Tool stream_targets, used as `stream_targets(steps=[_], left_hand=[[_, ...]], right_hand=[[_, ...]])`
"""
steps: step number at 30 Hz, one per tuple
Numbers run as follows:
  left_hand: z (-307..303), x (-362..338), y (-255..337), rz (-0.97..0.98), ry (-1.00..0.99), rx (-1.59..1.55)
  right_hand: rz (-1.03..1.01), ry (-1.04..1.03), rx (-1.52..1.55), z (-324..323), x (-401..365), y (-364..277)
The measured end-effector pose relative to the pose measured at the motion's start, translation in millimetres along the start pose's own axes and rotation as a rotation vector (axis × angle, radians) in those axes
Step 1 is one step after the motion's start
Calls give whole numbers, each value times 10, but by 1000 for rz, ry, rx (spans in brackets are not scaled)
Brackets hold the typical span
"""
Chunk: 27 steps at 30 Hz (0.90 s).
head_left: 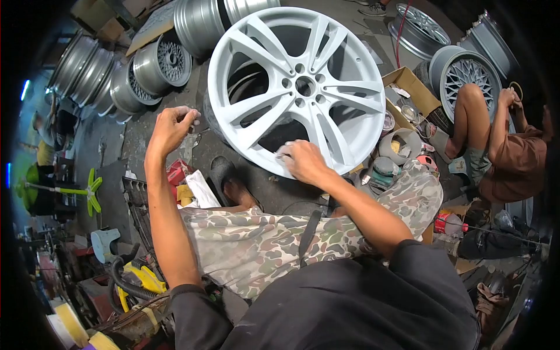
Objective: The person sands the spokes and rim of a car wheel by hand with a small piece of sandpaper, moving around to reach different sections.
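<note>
A large pale grey-white wheel rim (305, 86) with paired spokes lies face up in front of me, on something dark that is mostly hidden beneath it. My right hand (304, 163) is at the rim's near edge, its fingers bent and pressed together against the surface by a spoke. Something whitish shows at those fingertips, too small to name. To the left of the rim, apart from it, my left hand (173, 128) hangs in the air with fingers curled and thumb pinched in. White dust coats its fingertips; whether they hold anything is hidden.
Several silver rims (163, 61) stand at the back left, with more mesh rims (471, 84) at the right. A cardboard box (411, 87), a round tub (402, 146) and a green sander (384, 170) lie beside my knee. Another person (513, 157) sits at the right.
</note>
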<state>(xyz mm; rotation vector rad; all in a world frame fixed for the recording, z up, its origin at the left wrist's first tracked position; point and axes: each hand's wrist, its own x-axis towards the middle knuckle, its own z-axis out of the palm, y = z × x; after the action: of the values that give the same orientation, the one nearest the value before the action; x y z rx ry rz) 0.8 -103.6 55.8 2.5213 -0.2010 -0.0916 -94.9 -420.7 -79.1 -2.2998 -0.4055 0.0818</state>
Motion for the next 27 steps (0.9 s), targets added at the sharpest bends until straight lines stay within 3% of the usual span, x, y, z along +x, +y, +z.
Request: stream_targets(steps=[2,5,7,8,11,15,18,20,24,26,27], left_hand=[[25,-23,43,21,-3,-69],[-5,-38,131,-1,-5,-42],[9,-34,131,28,15,-51],[20,-33,122,47,36,-59],[-11,-72,195,88,81,36],[84,-237,545,116,200,41],[138,-301,682,184,140,66],[109,-299,674,148,136,43],[32,-243,473,105,207,16],[-1,-248,399,84,217,40],[-7,-259,398,75,211,34]], right_hand=[[-112,124,5,104,174,-177],[-153,127,116,92,364,-316],[-18,-19,378,-18,368,-290],[88,-132,748,-85,340,-268],[46,112,732,-211,301,-134],[265,175,884,-314,279,427],[253,133,736,-413,294,483],[174,-18,343,-490,434,520],[-149,229,-394,-573,680,629],[-92,116,-449,-643,800,646],[-262,118,-430,-657,859,662]])
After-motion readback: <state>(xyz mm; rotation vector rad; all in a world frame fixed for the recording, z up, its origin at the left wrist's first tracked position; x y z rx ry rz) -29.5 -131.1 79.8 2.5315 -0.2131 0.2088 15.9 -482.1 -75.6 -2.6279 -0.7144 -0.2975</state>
